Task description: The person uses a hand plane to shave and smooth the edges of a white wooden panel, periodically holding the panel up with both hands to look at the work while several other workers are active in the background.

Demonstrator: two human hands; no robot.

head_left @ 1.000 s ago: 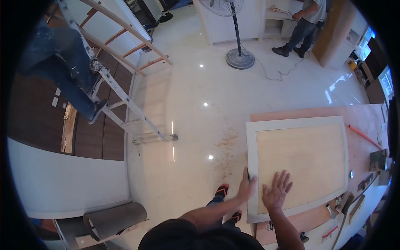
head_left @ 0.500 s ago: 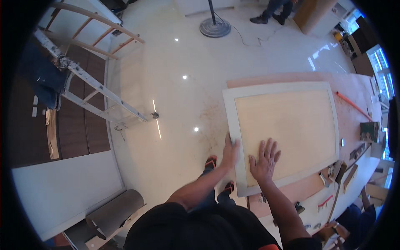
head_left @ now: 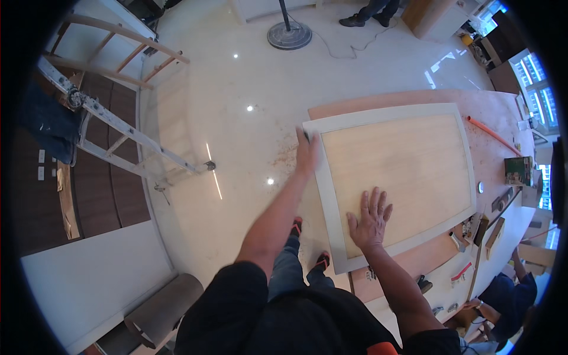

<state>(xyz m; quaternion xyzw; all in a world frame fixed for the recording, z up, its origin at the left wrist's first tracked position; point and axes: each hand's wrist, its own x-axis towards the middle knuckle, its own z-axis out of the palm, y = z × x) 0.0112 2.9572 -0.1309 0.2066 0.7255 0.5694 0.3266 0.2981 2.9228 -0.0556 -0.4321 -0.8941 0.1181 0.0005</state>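
A framed panel [head_left: 402,165] lies flat, with a pale wood centre and a white border [head_left: 324,195]. Flat on its near part rests my right hand [head_left: 370,223], open, fingers spread and holding nothing. My left hand [head_left: 306,155] is at the panel's left edge, close to the far left corner. Its fingers are smeared by motion, and a small dark patch shows by them; whether they grip anything cannot be made out.
Under the panel is a pinkish worktop [head_left: 494,112]. An orange tube [head_left: 494,135], a green box [head_left: 518,171] and several tools lie to the right. Left stand a ladder [head_left: 127,127] and a brown roll [head_left: 165,307]. Another person [head_left: 509,302] is at lower right.
My left hand has slid away from me along the panel's left edge, towards the far corner. My right hand stays flat on the panel. The whole view has shifted slightly.
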